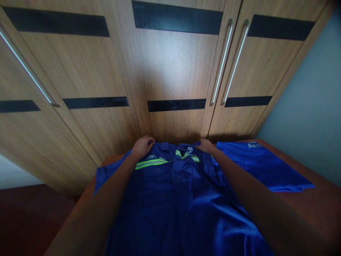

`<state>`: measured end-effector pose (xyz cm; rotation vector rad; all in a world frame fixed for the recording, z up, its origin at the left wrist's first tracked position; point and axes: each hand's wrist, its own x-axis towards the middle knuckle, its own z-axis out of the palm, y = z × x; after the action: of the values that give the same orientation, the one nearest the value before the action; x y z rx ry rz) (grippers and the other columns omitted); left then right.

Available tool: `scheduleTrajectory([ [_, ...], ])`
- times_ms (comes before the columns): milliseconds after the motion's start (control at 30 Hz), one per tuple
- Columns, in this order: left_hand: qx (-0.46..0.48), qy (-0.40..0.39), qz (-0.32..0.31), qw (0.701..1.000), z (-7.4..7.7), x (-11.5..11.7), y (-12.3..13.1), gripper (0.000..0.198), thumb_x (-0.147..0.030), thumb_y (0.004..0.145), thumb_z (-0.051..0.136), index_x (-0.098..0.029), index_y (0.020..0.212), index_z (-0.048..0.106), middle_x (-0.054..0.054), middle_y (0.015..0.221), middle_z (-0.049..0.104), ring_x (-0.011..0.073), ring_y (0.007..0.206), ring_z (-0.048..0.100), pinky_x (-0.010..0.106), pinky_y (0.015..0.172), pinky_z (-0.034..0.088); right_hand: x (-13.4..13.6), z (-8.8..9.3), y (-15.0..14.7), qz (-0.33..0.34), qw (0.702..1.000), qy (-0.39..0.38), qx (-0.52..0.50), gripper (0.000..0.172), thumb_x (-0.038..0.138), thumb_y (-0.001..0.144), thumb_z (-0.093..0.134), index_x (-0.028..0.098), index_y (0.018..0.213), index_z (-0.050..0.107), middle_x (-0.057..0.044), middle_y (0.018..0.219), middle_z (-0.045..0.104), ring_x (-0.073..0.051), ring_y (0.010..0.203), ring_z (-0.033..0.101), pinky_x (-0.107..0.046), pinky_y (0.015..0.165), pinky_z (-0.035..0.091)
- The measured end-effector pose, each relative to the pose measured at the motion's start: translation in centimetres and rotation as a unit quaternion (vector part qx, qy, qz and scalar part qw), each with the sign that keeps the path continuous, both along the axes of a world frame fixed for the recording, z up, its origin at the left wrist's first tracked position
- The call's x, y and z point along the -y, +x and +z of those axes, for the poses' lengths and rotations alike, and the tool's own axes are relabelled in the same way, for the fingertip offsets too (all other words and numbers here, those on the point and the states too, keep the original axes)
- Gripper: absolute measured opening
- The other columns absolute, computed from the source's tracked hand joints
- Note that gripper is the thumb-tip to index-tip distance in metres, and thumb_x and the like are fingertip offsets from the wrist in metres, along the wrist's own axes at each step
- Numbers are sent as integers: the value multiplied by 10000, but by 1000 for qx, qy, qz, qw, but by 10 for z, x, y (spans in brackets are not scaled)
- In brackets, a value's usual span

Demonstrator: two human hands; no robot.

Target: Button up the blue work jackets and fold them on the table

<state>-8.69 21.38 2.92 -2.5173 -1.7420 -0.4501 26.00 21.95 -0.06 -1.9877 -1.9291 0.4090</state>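
Observation:
A blue work shirt [181,199] with neon yellow reflective stripes lies front-up on a brown wooden table [314,202], collar toward the far edge. My left hand [143,145] is curled closed on the shirt's left shoulder near the collar. At the right side of the collar my right hand [205,145] rests, fingers pressed together on the fabric. Both forearms stretch across the shirt's body. The right sleeve [261,165] lies spread out flat to the right, with white lettering near its top.
A wooden wardrobe [170,71] with black bands and long metal handles [229,60] stands right behind the table's far edge. A pale wall [314,99] is on the right. Dark floor [29,217] shows at lower left.

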Motion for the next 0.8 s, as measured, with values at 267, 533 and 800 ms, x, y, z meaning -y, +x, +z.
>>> scheduleTrajectory([
  [267, 28, -8, -39, 999, 44, 1, -37, 314, -426, 858, 497, -194, 943, 690, 66, 966, 681, 200, 892, 617, 280, 817, 460, 15, 37, 32, 78, 980, 1, -182, 290, 175, 809, 548, 164, 1059, 693, -37, 955, 738, -168, 850, 686, -254, 760, 527],
  [533, 144, -265, -55, 952, 94, 24, -54, 369, -543, 670, 678, -197, 797, 697, -16, 712, 689, 168, 665, 616, 221, 573, 453, 46, 94, 84, 120, 870, 26, -478, 379, 82, 672, 640, 195, 1030, 691, -65, 1040, 718, -177, 869, 690, -294, 764, 546],
  [800, 77, -4, 48, 996, 107, 7, -41, 257, -326, 858, 552, -170, 1018, 678, 38, 995, 715, 190, 893, 641, 274, 800, 483, 23, 104, 59, -5, 949, 191, -252, 458, 32, 746, 509, 144, 1179, 606, -90, 1105, 698, -188, 967, 674, -310, 829, 539],
])
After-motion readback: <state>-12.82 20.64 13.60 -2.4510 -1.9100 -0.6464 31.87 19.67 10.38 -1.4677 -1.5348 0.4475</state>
